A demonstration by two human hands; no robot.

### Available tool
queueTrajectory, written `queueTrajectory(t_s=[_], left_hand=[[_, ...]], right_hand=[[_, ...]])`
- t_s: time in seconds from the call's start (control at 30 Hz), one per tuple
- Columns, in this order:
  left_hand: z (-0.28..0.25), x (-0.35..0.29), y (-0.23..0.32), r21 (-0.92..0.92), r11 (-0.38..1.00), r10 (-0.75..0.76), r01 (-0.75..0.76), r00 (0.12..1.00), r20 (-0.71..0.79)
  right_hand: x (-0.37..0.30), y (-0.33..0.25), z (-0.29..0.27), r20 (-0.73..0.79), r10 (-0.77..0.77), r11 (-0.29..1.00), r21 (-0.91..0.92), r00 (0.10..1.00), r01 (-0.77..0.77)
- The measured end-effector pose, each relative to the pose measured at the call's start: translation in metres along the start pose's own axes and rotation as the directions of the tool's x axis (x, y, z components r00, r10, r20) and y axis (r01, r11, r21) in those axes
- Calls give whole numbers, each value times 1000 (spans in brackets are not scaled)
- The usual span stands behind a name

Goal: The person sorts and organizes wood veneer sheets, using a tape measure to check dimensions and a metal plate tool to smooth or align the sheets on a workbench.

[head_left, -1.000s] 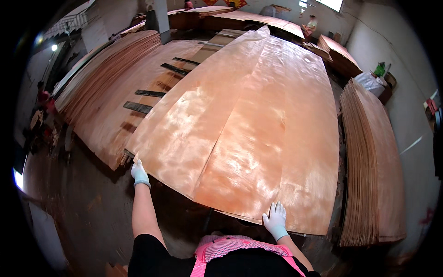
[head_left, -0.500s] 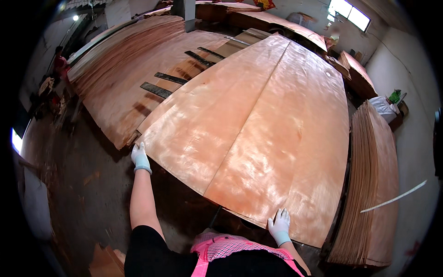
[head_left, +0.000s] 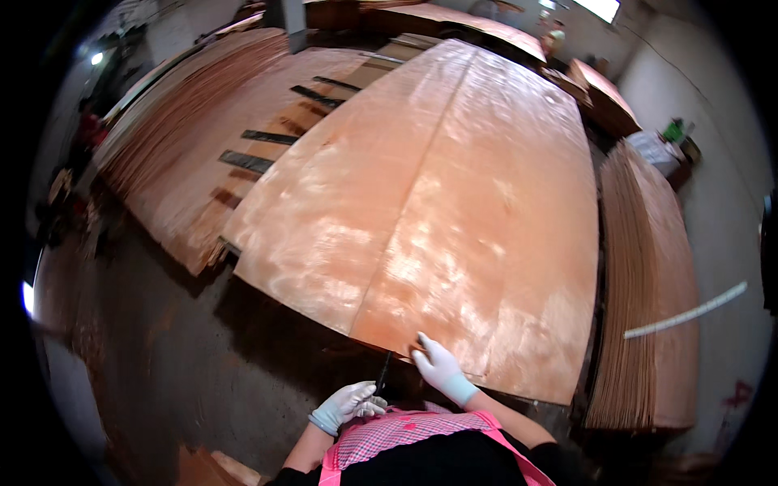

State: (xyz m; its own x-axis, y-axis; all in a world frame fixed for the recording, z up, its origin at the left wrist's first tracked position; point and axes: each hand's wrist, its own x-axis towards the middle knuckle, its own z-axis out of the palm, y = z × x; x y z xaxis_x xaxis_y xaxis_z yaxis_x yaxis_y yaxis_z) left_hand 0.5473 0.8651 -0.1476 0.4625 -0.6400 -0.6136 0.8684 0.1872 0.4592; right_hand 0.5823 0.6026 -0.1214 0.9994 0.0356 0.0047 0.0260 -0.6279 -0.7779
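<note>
Both hands at the near edge of a large wood sheet; stacks close in on left and right

The broad, reddish-tan wood sheet [head_left: 454, 219] occupies the centre of the scene, its long side running from near to far and a lengthwise seam showing left of its middle. The gloved right hand [head_left: 442, 370] is at the sheet's near edge, part open, with thumb and forefinger apart. The gloved left hand [head_left: 355, 402] is just short of that edge, fingers curled, in front of a pink checked apron [head_left: 381, 437] and beside a slim dark item [head_left: 383, 374]. At this size and in this shadow, it cannot be told whether either hand has hold of anything.

Left: a wide, layered stack of sheets [head_left: 194, 97] lies near the centre sheet. Four dark strips [head_left: 246, 161] bridge the space between them, reaching the sheet's left edge. A pillar [head_left: 294, 23] rises at the far end.

Right: a tall stack of sheets [head_left: 636, 283] runs alongside, a narrow dark gap between. A pale strip [head_left: 689, 313] crosses the view of it. A white bag [head_left: 651, 149] and a green object [head_left: 673, 130] are at its far end.

Far: further piled sheets [head_left: 470, 28] and a person [head_left: 554, 38].

Near left: brown scraps [head_left: 204, 467] on the dark floor [head_left: 154, 381].
</note>
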Motion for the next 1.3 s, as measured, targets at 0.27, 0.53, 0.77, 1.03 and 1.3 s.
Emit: queueTrajectory(t_s=[0.27,0.53,0.77,1.03,1.3], left_hand=[[79,14,9,610,792,10,20,999,-46],[160,58,-39,793,600,32,-102,994,104],[134,102,-101,887,455,203,-74,979,-23],[232,169,-234,803,590,195,-83,980,-42],[372,256,-392,876,467,83,-123,992,95]], right_hand=[[27,-1,41,13,522,631,667,853,-396],[-34,33,-58,100,760,171,922,642,-346],[-127,99,-154,39,768,153,958,639,-242],[-296,225,-320,-62,778,143,986,625,-81],[-513,265,-561,-300,713,376,927,634,17]])
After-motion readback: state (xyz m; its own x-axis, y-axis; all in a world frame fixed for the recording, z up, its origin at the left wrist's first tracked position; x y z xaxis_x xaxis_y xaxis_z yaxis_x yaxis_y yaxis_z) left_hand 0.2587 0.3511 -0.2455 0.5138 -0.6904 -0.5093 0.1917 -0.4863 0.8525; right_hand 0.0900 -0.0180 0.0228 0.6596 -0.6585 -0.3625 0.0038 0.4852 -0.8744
